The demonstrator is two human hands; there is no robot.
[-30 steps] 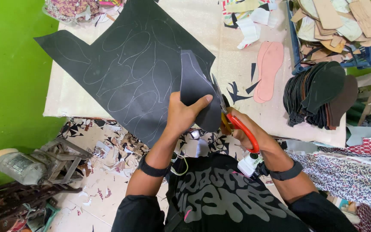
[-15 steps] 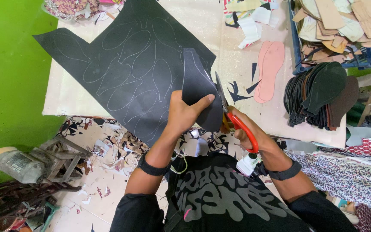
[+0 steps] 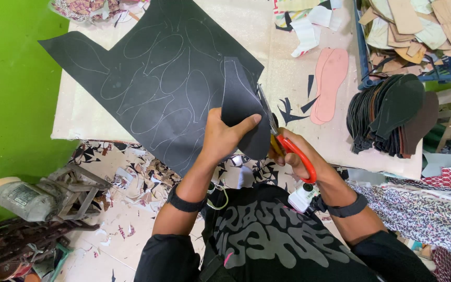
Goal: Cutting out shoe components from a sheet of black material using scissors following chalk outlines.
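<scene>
Seen from the head camera, the left hand (image 3: 225,137) pinched a lifted flap (image 3: 244,112) of the black sheet (image 3: 152,78) over the desk (image 3: 298,73) edge, thumb across its face, long axis running away from the body. Just right of it, the right hand (image 3: 301,156), fingers curled through orange handles, held scissors (image 3: 283,141) at the flap's right edge.

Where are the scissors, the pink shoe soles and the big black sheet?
scissors (image 3: 297,154): head view, on the orange handle.
pink shoe soles (image 3: 331,82): head view, mid-sole.
big black sheet (image 3: 173,89): head view, on its chalk-marked middle.
</scene>
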